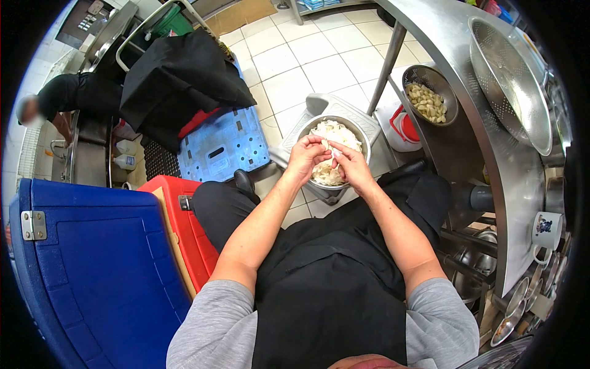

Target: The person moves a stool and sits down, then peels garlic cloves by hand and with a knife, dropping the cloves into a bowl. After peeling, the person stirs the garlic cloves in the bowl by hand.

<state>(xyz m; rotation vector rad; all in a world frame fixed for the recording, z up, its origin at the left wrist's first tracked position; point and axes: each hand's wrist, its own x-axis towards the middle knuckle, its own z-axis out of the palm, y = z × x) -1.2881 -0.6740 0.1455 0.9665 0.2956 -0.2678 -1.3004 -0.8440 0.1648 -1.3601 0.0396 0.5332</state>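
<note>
Both of my hands meet over a round metal bowl (367,147) heaped with pale, whitish garlic (335,130), some of it papery. The fingertips of my left hand (305,158) are pinched together just above the heap. Beside it, touching or almost touching, my right hand (354,166) pinches too, thumb against fingers. A small pale piece, seemingly a garlic clove (326,145), shows between the fingertips. Which hand bears its weight I cannot tell. Under the bowl is a grey plastic stool (316,106).
Right of me, a perforated metal bowl (452,92) of peeled cloves (427,103) sits on a low shelf near a red-lidded container (405,128). A steel table (455,49) carries a large colander (510,86). Blue (110,264) and red boxes (184,227) stand left. Another person (80,92) bends over a sink.
</note>
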